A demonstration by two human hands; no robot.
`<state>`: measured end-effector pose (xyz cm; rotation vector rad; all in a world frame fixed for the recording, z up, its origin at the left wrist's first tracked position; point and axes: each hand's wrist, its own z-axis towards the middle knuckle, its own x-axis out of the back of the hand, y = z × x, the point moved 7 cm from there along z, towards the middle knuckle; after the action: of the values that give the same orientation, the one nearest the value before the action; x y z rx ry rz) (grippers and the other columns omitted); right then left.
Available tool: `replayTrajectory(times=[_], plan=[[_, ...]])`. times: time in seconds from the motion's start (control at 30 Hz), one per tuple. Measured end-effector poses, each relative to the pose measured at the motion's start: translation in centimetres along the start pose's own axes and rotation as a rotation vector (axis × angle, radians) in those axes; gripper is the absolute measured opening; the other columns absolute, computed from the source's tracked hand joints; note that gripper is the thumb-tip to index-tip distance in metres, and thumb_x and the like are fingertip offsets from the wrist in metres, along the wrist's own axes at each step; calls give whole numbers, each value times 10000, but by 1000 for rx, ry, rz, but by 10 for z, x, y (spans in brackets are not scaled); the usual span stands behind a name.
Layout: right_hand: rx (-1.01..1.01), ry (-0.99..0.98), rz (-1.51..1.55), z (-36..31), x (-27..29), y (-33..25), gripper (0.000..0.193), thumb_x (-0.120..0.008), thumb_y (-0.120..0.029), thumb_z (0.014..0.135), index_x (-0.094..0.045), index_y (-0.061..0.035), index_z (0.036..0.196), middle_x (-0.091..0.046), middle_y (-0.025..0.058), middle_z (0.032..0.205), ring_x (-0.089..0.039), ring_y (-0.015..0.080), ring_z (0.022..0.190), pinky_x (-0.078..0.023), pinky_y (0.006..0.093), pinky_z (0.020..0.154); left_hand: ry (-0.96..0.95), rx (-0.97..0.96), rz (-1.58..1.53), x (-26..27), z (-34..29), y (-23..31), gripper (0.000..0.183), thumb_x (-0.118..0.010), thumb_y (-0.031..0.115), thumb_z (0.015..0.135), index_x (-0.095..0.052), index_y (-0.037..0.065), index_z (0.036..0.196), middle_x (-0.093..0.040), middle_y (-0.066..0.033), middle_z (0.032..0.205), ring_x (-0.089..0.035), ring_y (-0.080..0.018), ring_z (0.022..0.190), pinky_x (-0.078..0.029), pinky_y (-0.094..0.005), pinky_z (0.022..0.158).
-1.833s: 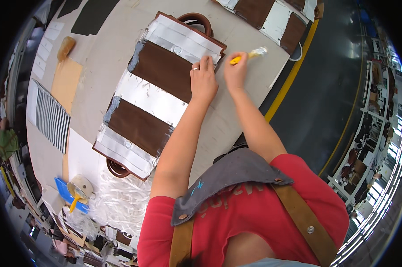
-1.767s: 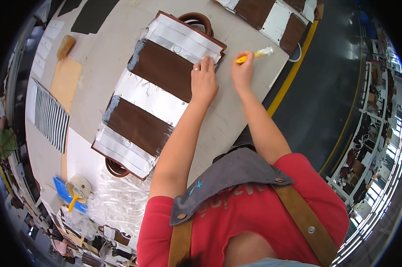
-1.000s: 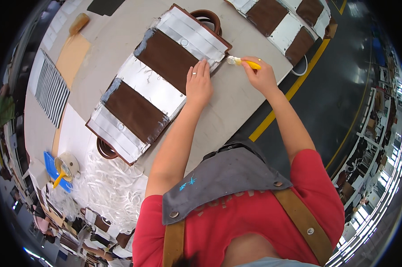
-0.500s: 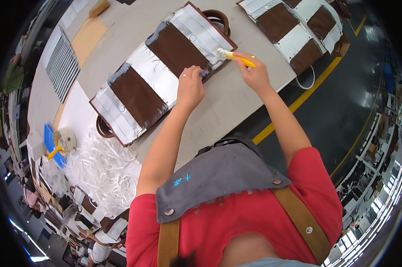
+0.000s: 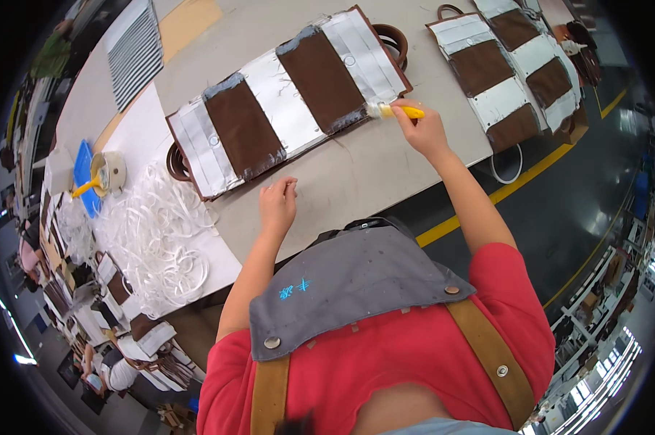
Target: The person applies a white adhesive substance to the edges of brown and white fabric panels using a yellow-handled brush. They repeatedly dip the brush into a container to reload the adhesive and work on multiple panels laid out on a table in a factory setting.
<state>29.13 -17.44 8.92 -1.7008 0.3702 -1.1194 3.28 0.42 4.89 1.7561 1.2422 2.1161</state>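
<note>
A flat, laid-out bag piece (image 5: 273,109), with white and brown bands, dark edging and round brown handles, lies slantwise on the table. Whitish smears mark the ends of its brown bands. My right hand (image 5: 423,134) grips a brush (image 5: 406,112) by its yellow handle. The white-coated bristles are at the bag piece's near right edge; whether they touch it I cannot tell. My left hand (image 5: 277,210) is off the piece, over the table just in front of its near edge. Its fingers are curled together, and anything between them is too small to make out.
A pot (image 5: 110,172) holding another yellow-handled brush stands by a blue tray (image 5: 83,163) at the left. Beside it lies a heap of white strips (image 5: 157,232). More bag pieces (image 5: 480,69) overhang the table's right edge. A striped sheet (image 5: 135,54) lies far left.
My left hand has left the bag piece and drawn back toward me, its fingers curled. The brush in my right hand has shifted slightly along the right end of the near edge.
</note>
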Motion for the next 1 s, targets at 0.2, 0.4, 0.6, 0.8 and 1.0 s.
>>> replayTrajectory(times=[0.2, 0.4, 0.6, 0.8, 1.0], plan=[[86, -213, -245, 13, -24, -4, 141, -593, -170, 824, -633, -56, 897, -632, 108, 839, -593, 259, 699, -466, 309, 630, -84, 196, -51, 8, -28, -14, 339, -483, 222, 893, -573, 60, 609, -564, -54, 523, -547, -243, 506, -399, -367, 583], [388, -462, -125, 9, -71, -35, 148, -595, -198, 816, -639, -76, 888, -631, 105, 841, -591, 253, 690, -468, 313, 629, -21, 171, -95, 3, -41, -7, 383, -462, 248, 903, -576, 45, 599, -562, -78, 523, -550, -270, 512, -411, -379, 565], [317, -341, -246, 30, -51, -48, 146, -574, -196, 814, -641, -72, 856, -628, 101, 733, -593, 264, 652, -465, 327, 601, 53, 243, -100, 12, -57, -20, 285, -487, 220, 886, -585, 31, 697, -580, -120, 630, -559, -301, 612, -428, -404, 605], [430, -519, -315, 23, -98, -56, 166, -566, -208, 813, -639, -65, 855, -626, 121, 738, -595, 272, 662, -471, 352, 619, 189, -40, 102, 28, -39, -4, 176, -548, 120, 818, -554, 44, 977, -568, -136, 959, -526, -333, 854, -416, -413, 716], [256, -315, -267, 48, -48, -70, 180, -586, -232, 811, -647, -74, 871, -631, 115, 721, -591, 260, 646, -470, 349, 626, 444, 160, 166, 64, -35, -47, 271, -577, 133, 795, -525, 37, 1043, -507, -138, 989, -485, -324, 956, -393, -412, 791]])
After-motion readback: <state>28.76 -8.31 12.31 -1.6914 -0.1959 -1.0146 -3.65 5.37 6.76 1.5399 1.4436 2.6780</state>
